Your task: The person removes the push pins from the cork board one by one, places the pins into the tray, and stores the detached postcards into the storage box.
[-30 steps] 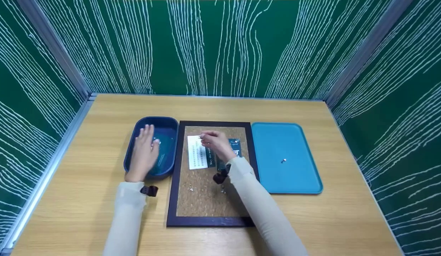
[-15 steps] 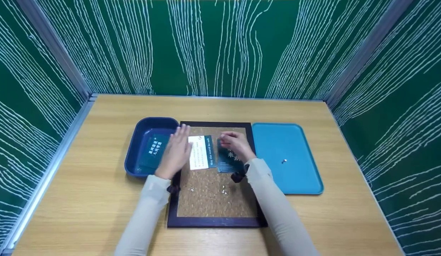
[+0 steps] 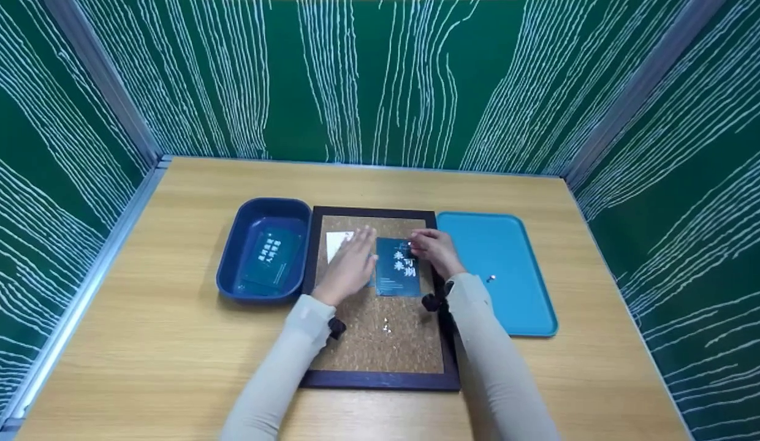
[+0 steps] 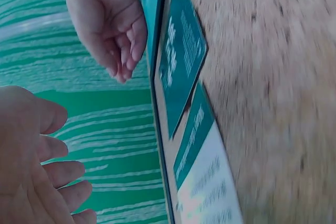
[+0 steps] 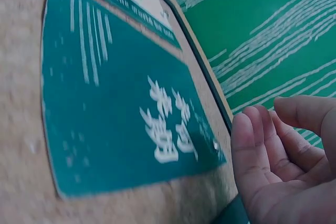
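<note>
A dark green card [image 3: 392,278] with white characters lies on the framed corkboard [image 3: 374,349]. In the right wrist view a small shiny pin [image 5: 216,144] sits at its corner. My right hand [image 3: 438,252] hovers at the card's upper right edge, fingers loosely curled, nothing visible between thumb and fingertips [image 5: 243,129]. To the left, my left hand [image 3: 349,268] hangs over a white-and-green card [image 3: 336,244], hiding much of it; its fingers are extended and hold nothing. The left wrist view shows both cards side by side and apart from both hands.
A dark blue bin [image 3: 222,269] holding more green cards [image 3: 269,260] stands against the board's left side. On the right is a flat blue tray [image 3: 515,306] with one small pin [image 3: 491,278]. Clear pins [image 3: 387,326] are on the lower cork.
Both hands have moved to the right: the left from over the bin to the white-and-green card, the right off the cards to the board's right edge. The green card is now uncovered.
</note>
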A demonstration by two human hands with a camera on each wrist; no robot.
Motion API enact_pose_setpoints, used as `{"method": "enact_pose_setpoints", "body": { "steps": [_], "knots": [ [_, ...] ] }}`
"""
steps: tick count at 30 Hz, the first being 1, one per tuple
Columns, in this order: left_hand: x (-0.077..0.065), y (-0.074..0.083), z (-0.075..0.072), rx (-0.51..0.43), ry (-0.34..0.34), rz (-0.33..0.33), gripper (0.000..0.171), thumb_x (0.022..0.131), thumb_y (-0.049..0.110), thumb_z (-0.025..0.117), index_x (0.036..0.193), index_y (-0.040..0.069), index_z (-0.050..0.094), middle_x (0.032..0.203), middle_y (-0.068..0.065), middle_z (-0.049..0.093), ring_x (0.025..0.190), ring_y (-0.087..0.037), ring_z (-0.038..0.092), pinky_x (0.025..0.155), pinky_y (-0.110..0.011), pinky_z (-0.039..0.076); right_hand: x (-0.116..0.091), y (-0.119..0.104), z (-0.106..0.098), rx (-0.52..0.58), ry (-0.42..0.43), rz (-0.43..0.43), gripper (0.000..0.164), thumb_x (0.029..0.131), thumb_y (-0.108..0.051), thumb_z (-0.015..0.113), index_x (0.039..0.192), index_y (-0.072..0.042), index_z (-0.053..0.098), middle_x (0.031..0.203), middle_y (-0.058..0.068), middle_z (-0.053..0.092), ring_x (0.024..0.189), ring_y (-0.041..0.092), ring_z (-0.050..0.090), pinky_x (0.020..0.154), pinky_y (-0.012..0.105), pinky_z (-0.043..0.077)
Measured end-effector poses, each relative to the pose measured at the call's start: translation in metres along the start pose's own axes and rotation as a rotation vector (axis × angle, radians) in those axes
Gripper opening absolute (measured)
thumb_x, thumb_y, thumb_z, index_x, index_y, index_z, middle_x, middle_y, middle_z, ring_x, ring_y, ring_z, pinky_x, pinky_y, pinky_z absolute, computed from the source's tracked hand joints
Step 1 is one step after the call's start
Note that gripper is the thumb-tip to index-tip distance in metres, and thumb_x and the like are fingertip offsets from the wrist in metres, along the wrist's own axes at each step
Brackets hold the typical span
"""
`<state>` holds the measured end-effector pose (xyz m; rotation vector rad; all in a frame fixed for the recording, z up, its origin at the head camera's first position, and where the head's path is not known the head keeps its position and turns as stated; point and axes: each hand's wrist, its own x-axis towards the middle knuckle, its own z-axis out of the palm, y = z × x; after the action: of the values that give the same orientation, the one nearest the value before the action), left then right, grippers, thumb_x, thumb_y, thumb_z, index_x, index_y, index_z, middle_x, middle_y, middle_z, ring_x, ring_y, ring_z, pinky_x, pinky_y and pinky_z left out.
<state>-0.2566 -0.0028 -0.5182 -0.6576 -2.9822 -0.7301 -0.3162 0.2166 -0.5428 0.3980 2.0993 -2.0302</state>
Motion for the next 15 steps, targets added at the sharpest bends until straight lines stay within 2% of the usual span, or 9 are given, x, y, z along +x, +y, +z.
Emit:
{"method": "enact_pose_setpoints", "body": {
  "steps": [3, 8, 15],
  "knots": [
    [0.004, 0.009, 0.008, 0.014, -0.037, 0.016, 0.058, 0.104, 0.035, 0.034, 0.154, 0.010, 0.017, 0.161, -0.009, 0.015, 0.149, -0.026, 0.015, 0.122, -0.042, 0.012, 0.002, 0.002, -0.005, -0.012, 0.024, 0.015, 0.036, 0.095, -0.013, 0.060, 0.126, 0.005, 0.058, 0.104, 0.012, 0.067, 0.085, 0.015, 0.066, 0.075, 0.022, 0.057],
    [0.012, 0.019, 0.018, 0.024, -0.084, 0.041, 0.057, 0.104, 0.032, 0.035, 0.153, 0.007, 0.020, 0.160, -0.013, 0.019, 0.148, -0.030, 0.019, 0.121, -0.045, 0.017, 0.007, 0.004, -0.009, -0.054, 0.047, 0.038, 0.033, 0.094, -0.013, 0.060, 0.123, 0.005, 0.059, 0.104, 0.013, 0.066, 0.078, 0.010, 0.064, 0.073, 0.020, 0.057],
    [0.021, 0.028, 0.035, 0.033, -0.123, 0.024, 0.054, 0.104, 0.028, 0.038, 0.151, 0.005, 0.027, 0.158, -0.015, 0.023, 0.147, -0.030, 0.020, 0.120, -0.044, 0.020, 0.014, 0.005, -0.013, -0.070, 0.043, 0.031, 0.033, 0.094, -0.010, 0.058, 0.122, 0.008, 0.059, 0.095, 0.009, 0.065, 0.075, 0.010, 0.064, 0.071, 0.019, 0.057]
  ]
}}
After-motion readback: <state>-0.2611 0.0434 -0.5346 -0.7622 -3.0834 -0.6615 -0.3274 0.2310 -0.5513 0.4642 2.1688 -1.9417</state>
